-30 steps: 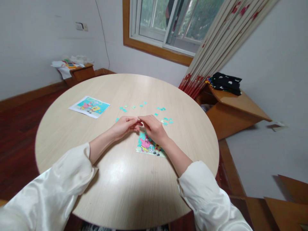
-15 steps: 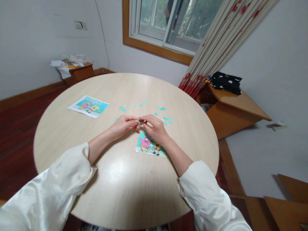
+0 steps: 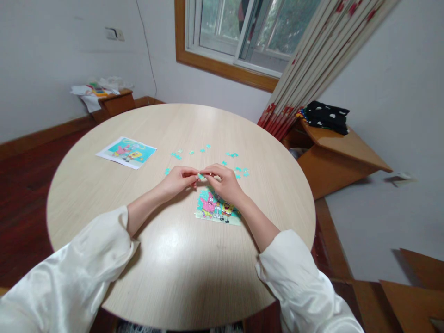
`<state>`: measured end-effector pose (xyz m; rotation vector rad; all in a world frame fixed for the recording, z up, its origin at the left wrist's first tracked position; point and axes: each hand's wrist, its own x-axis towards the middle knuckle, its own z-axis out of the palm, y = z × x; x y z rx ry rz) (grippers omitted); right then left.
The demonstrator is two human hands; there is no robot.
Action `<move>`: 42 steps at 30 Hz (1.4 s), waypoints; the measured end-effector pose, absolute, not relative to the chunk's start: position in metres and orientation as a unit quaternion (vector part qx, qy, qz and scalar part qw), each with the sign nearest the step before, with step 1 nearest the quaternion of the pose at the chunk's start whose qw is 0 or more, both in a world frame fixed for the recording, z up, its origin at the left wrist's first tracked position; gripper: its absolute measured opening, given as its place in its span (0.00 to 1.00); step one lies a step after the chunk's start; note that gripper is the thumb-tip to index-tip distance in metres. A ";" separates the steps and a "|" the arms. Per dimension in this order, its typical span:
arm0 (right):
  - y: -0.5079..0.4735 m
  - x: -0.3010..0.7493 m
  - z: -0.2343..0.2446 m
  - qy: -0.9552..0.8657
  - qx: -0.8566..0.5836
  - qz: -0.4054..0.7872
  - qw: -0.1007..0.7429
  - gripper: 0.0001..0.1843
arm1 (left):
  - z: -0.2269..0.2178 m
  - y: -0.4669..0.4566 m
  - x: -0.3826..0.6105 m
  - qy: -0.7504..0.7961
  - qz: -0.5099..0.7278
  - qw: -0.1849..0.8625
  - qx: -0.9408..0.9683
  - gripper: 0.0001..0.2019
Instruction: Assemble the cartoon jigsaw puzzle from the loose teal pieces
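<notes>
Between the fingertips of both hands is a small turquoise puzzle piece (image 3: 201, 176). My left hand (image 3: 179, 180) pinches it from the left, and my right hand (image 3: 222, 181) pinches it from the right. Just below them lies the partly joined jigsaw puzzle (image 3: 217, 208), showing a pink starfish figure and a yellow square figure; my right hand and wrist cover part of its upper right. Loose turquoise pieces (image 3: 232, 155) are scattered on the table beyond the hands, several to the left and several to the right.
A printed picture sheet (image 3: 127, 152) lies on the left of the round wooden table (image 3: 166, 277). A brown cabinet (image 3: 333, 162) with dark folded cloth (image 3: 328, 118) stands beyond the right edge. Papers cover a low stand (image 3: 118, 101) at the back left.
The held piece has turned and shows more of its turquoise face. Both hands stay almost in place, with the fingers shifting slightly around it.
</notes>
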<state>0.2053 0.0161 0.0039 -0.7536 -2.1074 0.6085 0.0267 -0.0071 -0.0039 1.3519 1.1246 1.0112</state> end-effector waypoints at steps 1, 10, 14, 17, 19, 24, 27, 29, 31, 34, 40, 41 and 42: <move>0.016 0.206 0.005 -0.829 -0.308 0.250 0.393 0.10 | -0.003 -0.007 0.027 0.472 0.433 0.528 0.557 0.05; 0.018 0.213 0.011 -0.824 -0.353 0.342 0.282 0.10 | -0.002 -0.008 0.031 0.481 0.444 0.474 0.589 0.01; 0.019 0.214 0.011 -0.814 -0.363 0.370 0.263 0.09 | -0.005 -0.008 0.029 0.484 0.418 0.445 0.626 0.01; 0.019 0.215 0.010 -0.807 -0.369 0.386 0.251 0.09 | -0.006 -0.007 0.027 0.492 0.396 0.425 0.649 0.03; 0.019 0.215 0.009 -0.805 -0.371 0.393 0.245 0.09 | -0.007 -0.007 0.026 0.499 0.381 0.408 0.663 0.03; 0.019 0.216 0.008 -0.806 -0.376 0.398 0.225 0.09 | -0.007 -0.008 0.026 0.504 0.356 0.387 0.685 0.04; 0.020 0.216 0.008 -0.809 -0.375 0.396 0.216 0.09 | -0.008 -0.009 0.026 0.510 0.340 0.372 0.697 0.05; 0.020 0.216 0.008 -0.812 -0.374 0.393 0.213 0.09 | -0.009 -0.009 0.027 0.518 0.331 0.359 0.702 0.05; 0.021 0.216 0.008 -0.816 -0.373 0.388 0.211 0.09 | -0.010 -0.008 0.027 0.520 0.328 0.344 0.710 0.04; 0.021 0.216 0.007 -0.820 -0.373 0.381 0.209 0.09 | -0.011 -0.008 0.028 0.513 0.330 0.322 0.724 0.04; 0.020 0.217 0.008 -0.831 -0.370 0.359 0.208 0.12 | -0.009 -0.010 0.029 0.520 0.319 0.307 0.731 0.05; 0.020 0.217 0.009 -0.833 -0.370 0.356 0.208 0.12 | -0.009 -0.010 0.029 0.522 0.317 0.307 0.730 0.05; 0.020 0.217 0.009 -0.834 -0.369 0.354 0.207 0.12 | -0.008 -0.010 0.029 0.523 0.318 0.307 0.729 0.05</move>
